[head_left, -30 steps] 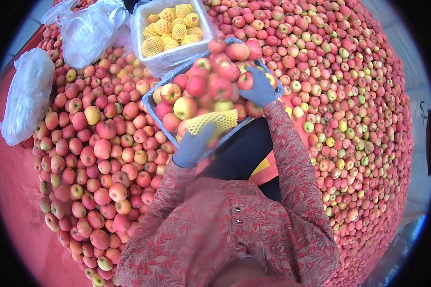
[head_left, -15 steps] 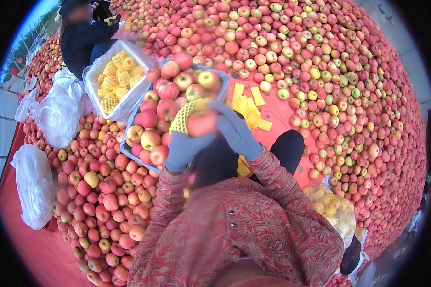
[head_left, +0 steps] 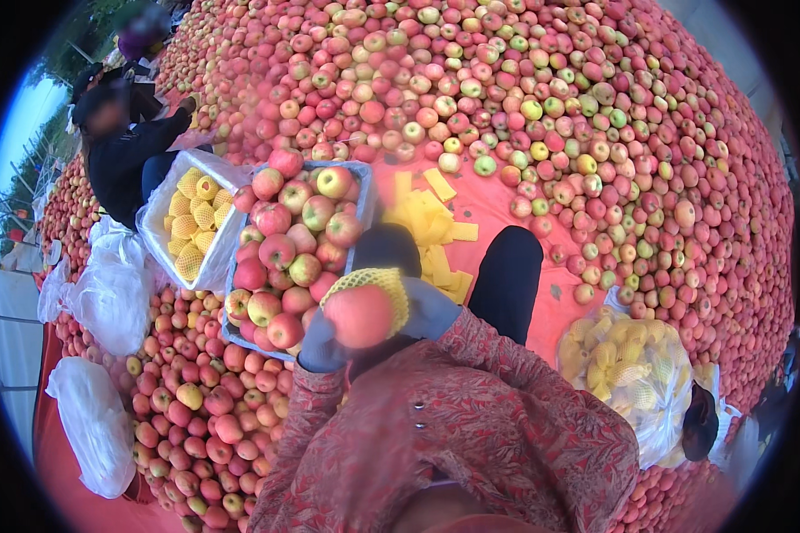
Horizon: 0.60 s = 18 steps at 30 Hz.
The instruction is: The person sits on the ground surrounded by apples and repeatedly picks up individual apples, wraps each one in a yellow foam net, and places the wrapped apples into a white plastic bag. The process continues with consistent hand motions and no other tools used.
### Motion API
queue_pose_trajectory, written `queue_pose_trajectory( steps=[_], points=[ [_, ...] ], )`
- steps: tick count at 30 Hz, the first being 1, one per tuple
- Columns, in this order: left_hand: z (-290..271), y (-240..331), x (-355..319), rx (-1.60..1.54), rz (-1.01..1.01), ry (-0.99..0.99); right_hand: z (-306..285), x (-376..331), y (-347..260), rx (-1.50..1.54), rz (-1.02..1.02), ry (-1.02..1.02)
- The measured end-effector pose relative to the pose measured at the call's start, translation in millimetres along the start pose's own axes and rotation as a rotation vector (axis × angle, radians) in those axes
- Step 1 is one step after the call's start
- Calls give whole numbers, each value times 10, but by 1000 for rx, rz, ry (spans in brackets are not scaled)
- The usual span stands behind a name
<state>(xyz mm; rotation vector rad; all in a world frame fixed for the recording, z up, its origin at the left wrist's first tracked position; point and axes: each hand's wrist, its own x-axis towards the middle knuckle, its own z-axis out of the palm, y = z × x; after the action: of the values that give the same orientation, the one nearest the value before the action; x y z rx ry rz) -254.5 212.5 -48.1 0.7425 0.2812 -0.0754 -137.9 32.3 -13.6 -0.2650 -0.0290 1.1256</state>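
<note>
In front of my body I hold a red apple (head_left: 358, 317) between my two gloved hands. A yellow foam net sleeve (head_left: 389, 286) wraps the far and right sides of the apple, while its near left face is bare. My left hand (head_left: 321, 345), in a grey-blue glove, grips the apple's left side. My right hand (head_left: 430, 310), gloved alike, closes on the sleeve and the apple from the right; its fingertips are partly hidden. Just beyond my hands stands a blue crate (head_left: 365, 191) heaped with unwrapped red and greenish apples (head_left: 302, 238).
A white lined box (head_left: 157, 211) holds apples in yellow nets. Flat yellow sleeves (head_left: 422, 218) lie on red sheeting. A clear bag of nets (head_left: 627, 364) is at right, plastic bags (head_left: 89, 426) at left. Apple heaps (head_left: 596, 115) surround me. Another person (head_left: 120, 147) sits far left.
The sleeve has gone from the apple's left side to its far and right sides. My hands and the apple have come nearer my body. The view has shifted slightly.
</note>
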Motion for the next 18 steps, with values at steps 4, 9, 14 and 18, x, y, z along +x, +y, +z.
queue_pose_trajectory(
  steps=[4, 9, 14, 18],
  points=[
    [391, 115, 18, -30, 27, 23, -262, 121, -156, -315, -224, 136],
    [716, 299, 193, 177, 359, 94, 307, 265, -427, -977, -542, 244],
    [490, 293, 452, 360, 670, 223, 682, 291, 39, -1859, -908, -37],
    [524, 433, 455, 121, 743, 124, 610, 189, 122, -1650, -723, -8]
  ],
)
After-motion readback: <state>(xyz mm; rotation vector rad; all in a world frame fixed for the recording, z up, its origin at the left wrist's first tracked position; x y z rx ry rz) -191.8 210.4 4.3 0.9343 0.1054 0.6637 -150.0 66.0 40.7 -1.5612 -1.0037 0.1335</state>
